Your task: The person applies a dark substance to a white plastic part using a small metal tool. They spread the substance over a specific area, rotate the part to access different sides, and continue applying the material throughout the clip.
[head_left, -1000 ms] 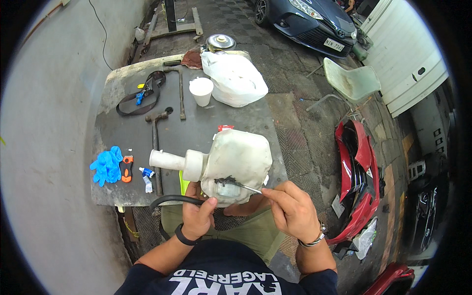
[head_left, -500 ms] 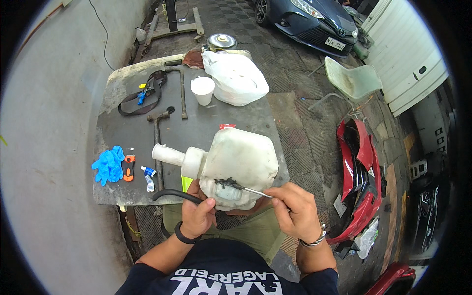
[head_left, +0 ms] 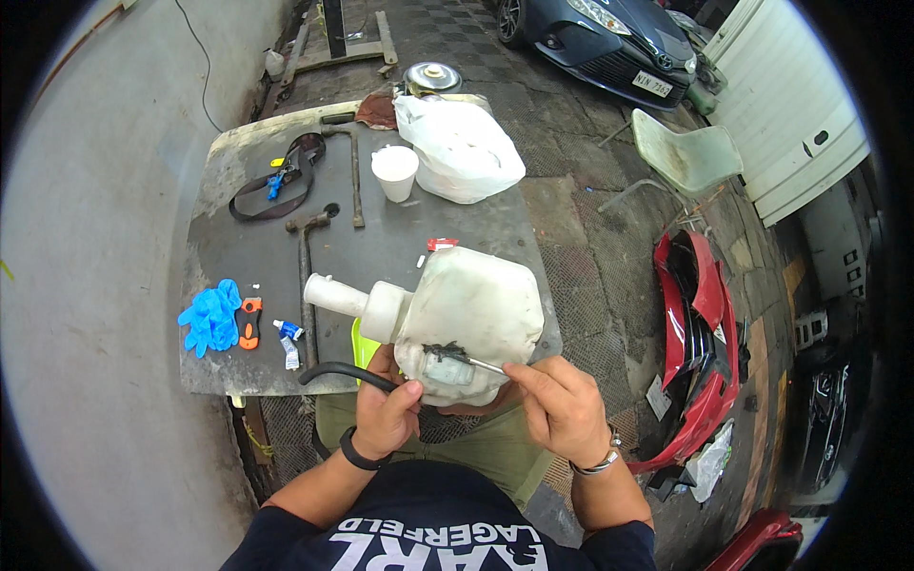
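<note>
A white plastic fluid tank with a round neck pointing left rests at the near edge of the grey table. My left hand grips the tank's lower left side, with a black hose curving out beside it. My right hand holds a thin metal tool whose tip touches a dark patch on the tank's near face.
On the table lie blue gloves, an orange scraper, a small tube, a long metal bar, a black strap, a white cup and a white bag. A red bumper lies right; a white chair stands beyond.
The tank and both hands have stayed at the table's near edge. The thin tool's tip has kept working over the dark patch, with only slight shifts.
</note>
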